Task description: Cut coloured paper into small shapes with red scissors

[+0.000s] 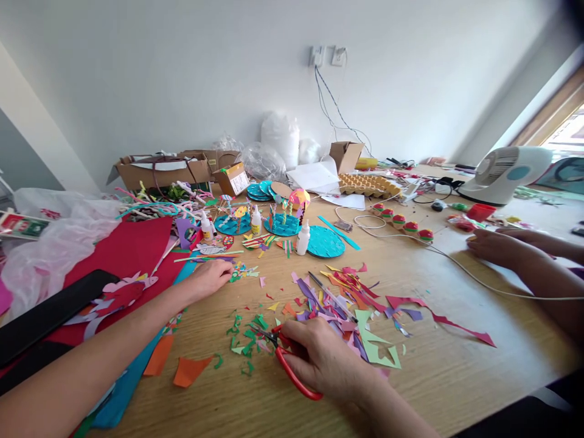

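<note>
My right hand (322, 356) is closed round the handles of red scissors (285, 362), whose blades point left over green paper scraps (249, 340) on the wooden table (456, 365). My left hand (210, 278) reaches forward and rests, fingers curled, on small coloured paper bits (241, 271) beside a red paper sheet (130, 249). What its fingers hold, if anything, is hidden. A heap of coloured paper offcuts (337, 301) lies just beyond my right hand, with a pen (331, 296) across it.
Another person's hands (499, 243) rest at the right by a white cord (456, 261). Glue bottles (303, 238), teal paper discs (325, 242), an egg tray (367, 184), cardboard boxes (159, 169), a fan (502, 173) and plastic bags (55, 243) crowd the far side. A black strip (50, 313) lies left.
</note>
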